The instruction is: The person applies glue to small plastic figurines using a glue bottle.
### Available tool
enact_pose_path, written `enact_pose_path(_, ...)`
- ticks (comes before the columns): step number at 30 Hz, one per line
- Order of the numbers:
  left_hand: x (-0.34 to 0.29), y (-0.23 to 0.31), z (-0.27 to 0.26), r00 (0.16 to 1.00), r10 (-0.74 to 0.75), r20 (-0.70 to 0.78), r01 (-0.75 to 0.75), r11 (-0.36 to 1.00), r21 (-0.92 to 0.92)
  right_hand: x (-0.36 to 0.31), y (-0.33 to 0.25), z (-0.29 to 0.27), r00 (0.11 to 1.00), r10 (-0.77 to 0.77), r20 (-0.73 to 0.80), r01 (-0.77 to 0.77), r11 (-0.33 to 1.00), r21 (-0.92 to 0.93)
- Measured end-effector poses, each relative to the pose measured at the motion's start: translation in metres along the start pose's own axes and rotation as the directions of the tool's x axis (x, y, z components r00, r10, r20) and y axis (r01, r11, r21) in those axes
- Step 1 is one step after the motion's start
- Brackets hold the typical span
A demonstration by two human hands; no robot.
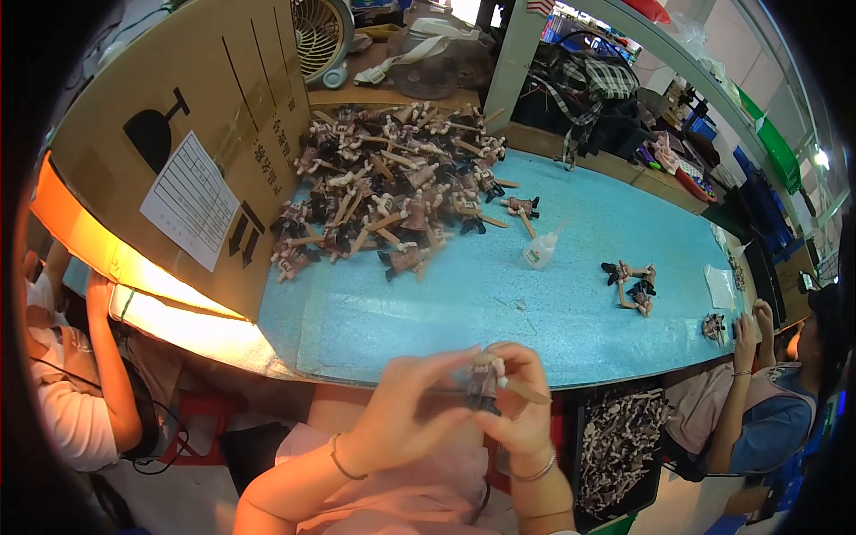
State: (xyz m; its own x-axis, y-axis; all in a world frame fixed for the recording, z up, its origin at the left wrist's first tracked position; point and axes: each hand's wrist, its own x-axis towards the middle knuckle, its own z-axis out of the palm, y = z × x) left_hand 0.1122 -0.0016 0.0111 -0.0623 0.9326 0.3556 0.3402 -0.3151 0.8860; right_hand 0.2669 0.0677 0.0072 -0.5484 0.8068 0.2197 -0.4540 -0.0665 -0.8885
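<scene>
Over the table's near edge, both my hands are closed around one small figurine (482, 385). It has a dull pink body, dark feet and a flat wooden-coloured paddle-like piece sticking out to the right. My right hand (524, 428) grips it between thumb and fingers. From the other side, my left hand (406, 410) presses its fingertips to the figurine; they are slightly blurred. Farther out on the blue tabletop (428, 312) a small translucent squeeze bottle (539, 251) stands beside a single figurine (522, 208). A large heap of similar figurines (392, 178) lies at the far left.
A tall cardboard box (196, 116) borders the table's left side. Several figurines (631, 285) lie at the right. A black crate (620, 450) of small parts stands below the edge. Co-workers sit left (76, 357) and right (758, 392). A fan (319, 40) stands behind.
</scene>
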Motion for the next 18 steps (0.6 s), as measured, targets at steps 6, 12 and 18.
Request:
enact_pose_path(6, 0.047, -0.034, -0.032, 0.976, 0.217, -0.013, -0.147, 0.705, 0.694, 0.059, -0.031, -0.108, 0.966, -0.230, 0.119, 0.080, -0.172, -0.982)
enact_pose_path(12, 0.075, -0.044, -0.058, 0.980, 0.197, -0.001, -0.113, 0.566, 0.816, 0.075, -0.065, -0.233, 0.944, -0.326, -0.046, -0.203, -0.466, -0.861)
enact_pose_path(18, 0.076, -0.065, -0.049, 0.973, 0.191, -0.126, 0.006, 0.528, 0.849, 0.097, -0.054, -0.182, 0.870, -0.459, 0.181, -0.069, -0.476, -0.877)
